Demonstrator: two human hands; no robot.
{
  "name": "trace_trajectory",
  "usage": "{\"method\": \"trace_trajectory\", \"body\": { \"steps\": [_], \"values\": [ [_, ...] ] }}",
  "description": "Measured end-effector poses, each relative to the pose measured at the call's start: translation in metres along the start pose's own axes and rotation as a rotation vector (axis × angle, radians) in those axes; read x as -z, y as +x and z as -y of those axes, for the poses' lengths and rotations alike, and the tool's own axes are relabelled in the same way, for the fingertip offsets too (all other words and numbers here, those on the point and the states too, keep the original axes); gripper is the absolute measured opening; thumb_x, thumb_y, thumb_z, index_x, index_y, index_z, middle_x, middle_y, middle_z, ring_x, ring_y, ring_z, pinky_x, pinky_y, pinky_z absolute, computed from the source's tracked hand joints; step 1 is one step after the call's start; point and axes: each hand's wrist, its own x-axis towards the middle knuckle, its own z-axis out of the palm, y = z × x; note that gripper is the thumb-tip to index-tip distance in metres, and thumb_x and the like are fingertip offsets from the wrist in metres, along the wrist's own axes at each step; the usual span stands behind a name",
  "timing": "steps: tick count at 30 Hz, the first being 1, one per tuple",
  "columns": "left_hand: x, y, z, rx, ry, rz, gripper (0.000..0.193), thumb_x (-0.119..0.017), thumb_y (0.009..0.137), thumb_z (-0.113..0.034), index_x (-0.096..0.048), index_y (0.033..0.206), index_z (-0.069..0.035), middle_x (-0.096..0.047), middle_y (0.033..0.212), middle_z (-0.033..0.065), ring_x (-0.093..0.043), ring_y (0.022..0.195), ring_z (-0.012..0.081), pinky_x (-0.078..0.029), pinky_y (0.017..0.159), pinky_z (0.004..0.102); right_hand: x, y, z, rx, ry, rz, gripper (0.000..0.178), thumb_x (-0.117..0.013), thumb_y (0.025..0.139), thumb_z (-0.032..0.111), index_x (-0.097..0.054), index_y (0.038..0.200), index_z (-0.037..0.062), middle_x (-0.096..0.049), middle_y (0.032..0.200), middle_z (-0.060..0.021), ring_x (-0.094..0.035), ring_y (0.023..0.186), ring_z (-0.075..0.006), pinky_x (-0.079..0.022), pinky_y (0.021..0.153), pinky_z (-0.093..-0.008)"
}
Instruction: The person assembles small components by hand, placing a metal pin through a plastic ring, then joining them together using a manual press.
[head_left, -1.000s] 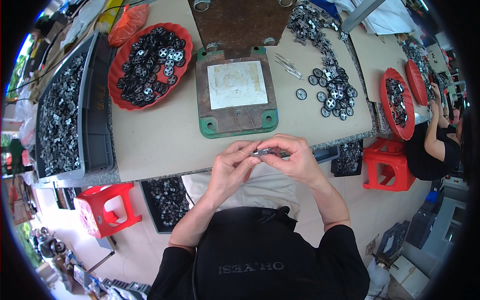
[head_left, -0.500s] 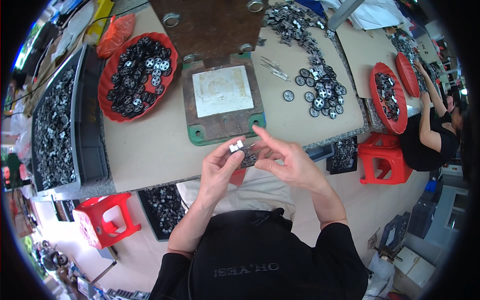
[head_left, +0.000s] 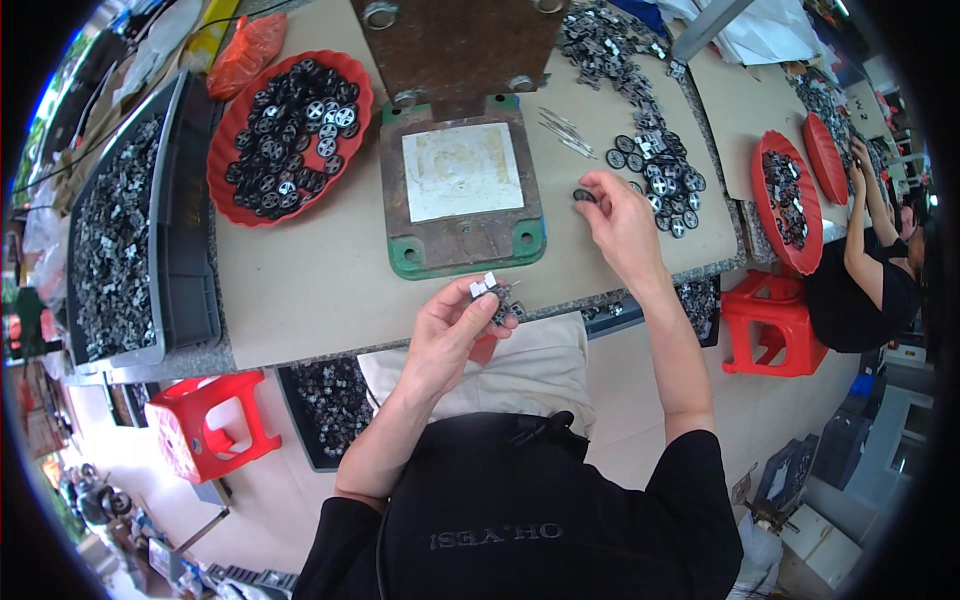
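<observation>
My left hand (head_left: pixel 460 322) holds a small assembled metal part (head_left: pixel 492 293) with white and dark pieces, near the table's front edge. My right hand (head_left: pixel 620 215) has reached out to the right and pinches a small black round part (head_left: pixel 584 195) lying on the table, next to a loose heap of similar black and silver parts (head_left: pixel 660 170). A metal press plate with a green base (head_left: pixel 462 190) sits between the two hands.
A red tray of black round parts (head_left: pixel 285 125) stands at the left, beside a grey bin of metal pieces (head_left: pixel 110 230). Thin metal pins (head_left: pixel 562 130) lie by the plate. Another person (head_left: pixel 870 260) works at the right by red trays (head_left: pixel 785 200). Red stools (head_left: pixel 210 425) stand below.
Both hands were together at the table's front edge working on the small part. My right hand has let go and reached to the black parts at the right; my left hand keeps the part.
</observation>
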Motion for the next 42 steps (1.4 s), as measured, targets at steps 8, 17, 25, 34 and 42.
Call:
{"method": "trace_trajectory", "body": {
  "steps": [8,17,25,34,42],
  "values": [
    [-0.001,0.000,0.002,-0.026,0.023,0.017,0.023,-0.057,0.092,-0.012,-0.056,0.112,-0.001,-0.063,0.093,0.0065,-0.062,0.074,0.0117,-0.048,0.056,0.0206,0.008,-0.049,0.058,-0.112,0.609,0.371,0.028,-0.063,0.081,0.001,-0.064,0.109,0.0003,-0.064,0.087,-0.0081,-0.059,0.075,-0.0109,-0.047,0.067,-0.0239],
    [-0.002,-0.003,0.004,-0.057,0.154,-0.071,0.023,-0.059,0.091,-0.014,-0.057,0.111,-0.002,-0.066,0.076,0.0069,-0.057,0.058,0.0044,-0.035,0.040,0.0173,0.005,-0.063,0.061,-0.213,0.802,0.432,0.029,-0.055,0.087,-0.001,-0.060,0.115,-0.0019,-0.066,0.097,-0.0116,-0.064,0.083,-0.0132,-0.052,0.074,-0.0244],
    [-0.003,-0.006,-0.002,-0.062,0.173,-0.110,0.018,-0.058,0.090,-0.006,-0.059,0.106,0.000,-0.064,0.093,0.0071,-0.063,0.074,0.0123,-0.053,0.065,0.0234,-0.006,-0.068,0.065,-0.213,0.885,0.332,0.028,-0.052,0.089,-0.003,-0.059,0.116,-0.0014,-0.065,0.099,-0.0111,-0.064,0.084,-0.0139,-0.053,0.075,-0.0260],
    [-0.008,-0.004,0.003,-0.236,0.227,-0.195,0.018,-0.059,0.089,-0.003,-0.059,0.106,0.002,-0.062,0.097,0.0083,-0.063,0.075,0.0147,-0.054,0.065,0.0246,-0.023,-0.084,0.066,-0.158,0.810,0.161,0.029,-0.056,0.087,-0.004,-0.059,0.116,-0.0025,-0.065,0.103,-0.0144,-0.064,0.089,-0.0177,-0.053,0.078,-0.0264],
    [0.000,-0.008,-0.006,-0.167,0.275,-0.073,0.019,-0.059,0.088,-0.002,-0.059,0.105,0.005,-0.053,0.103,0.0088,-0.063,0.080,0.0143,-0.054,0.066,0.0236,-0.001,-0.064,0.056,-0.276,1.104,0.379,0.030,-0.059,0.082,-0.009,-0.061,0.111,-0.0031,-0.065,0.095,-0.0117,-0.064,0.090,-0.0167,-0.052,0.077,-0.0239]
  ]
}}
